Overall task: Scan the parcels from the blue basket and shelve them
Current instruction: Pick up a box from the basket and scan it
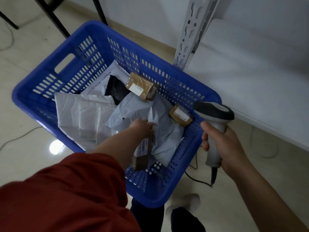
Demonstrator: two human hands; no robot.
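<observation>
Two hands apart: left hand (142, 126) on crumpled pale-grey plastic mailer (133, 113) mid-frame in blue slotted plastic basket (21, 92), grip unclear; right hand (224, 145), right edge, clasping grey handheld scanner (215, 118). Lift label-up.

Blue basket (175, 186), pale grey mailers (133, 114), brown boxes (142, 85), red sleeve (66, 190).
</observation>
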